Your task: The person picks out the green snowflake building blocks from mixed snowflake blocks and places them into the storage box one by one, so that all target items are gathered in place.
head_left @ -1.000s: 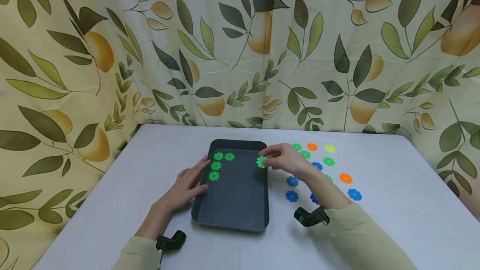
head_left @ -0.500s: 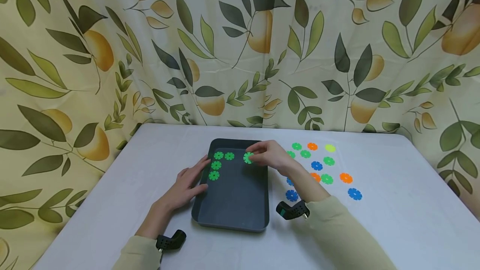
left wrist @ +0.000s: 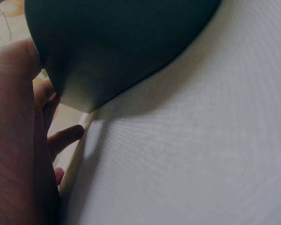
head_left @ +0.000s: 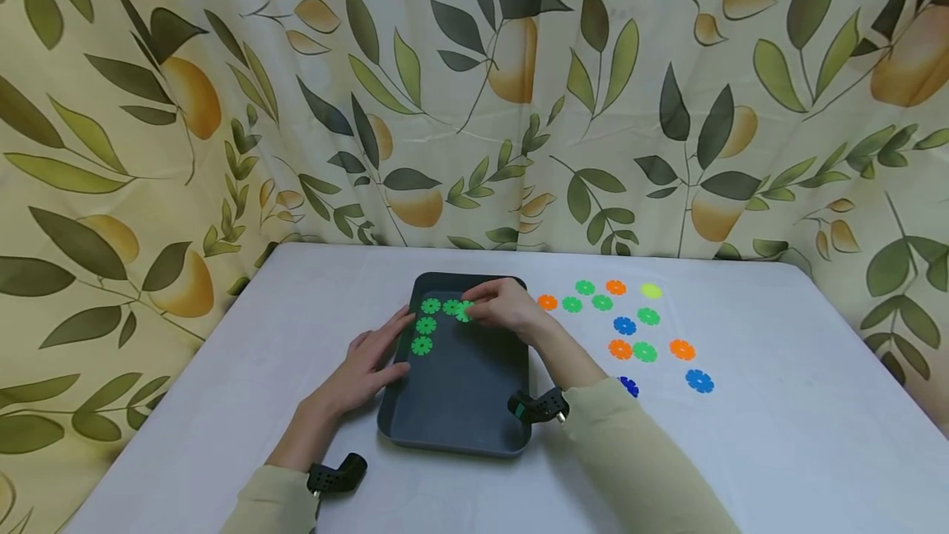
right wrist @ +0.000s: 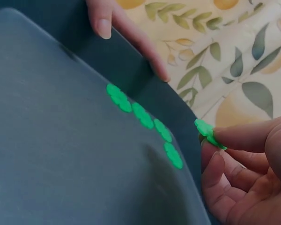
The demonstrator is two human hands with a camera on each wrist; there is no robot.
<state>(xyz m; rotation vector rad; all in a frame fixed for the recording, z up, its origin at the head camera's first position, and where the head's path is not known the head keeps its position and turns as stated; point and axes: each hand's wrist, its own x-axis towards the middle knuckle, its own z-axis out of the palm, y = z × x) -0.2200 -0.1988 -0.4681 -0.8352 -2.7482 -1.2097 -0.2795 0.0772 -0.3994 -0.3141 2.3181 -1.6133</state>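
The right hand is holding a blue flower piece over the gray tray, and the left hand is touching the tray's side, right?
Not quite: the flower piece is green, not blue, as the right wrist view shows. The right hand does hold it over the gray tray, and the left hand does touch the tray's side.

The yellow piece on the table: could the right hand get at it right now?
Probably yes, once free: the right hand pinches a green piece over the tray. The yellow piece lies uncovered on the table, with only flat pieces and the tray's rim seen between.
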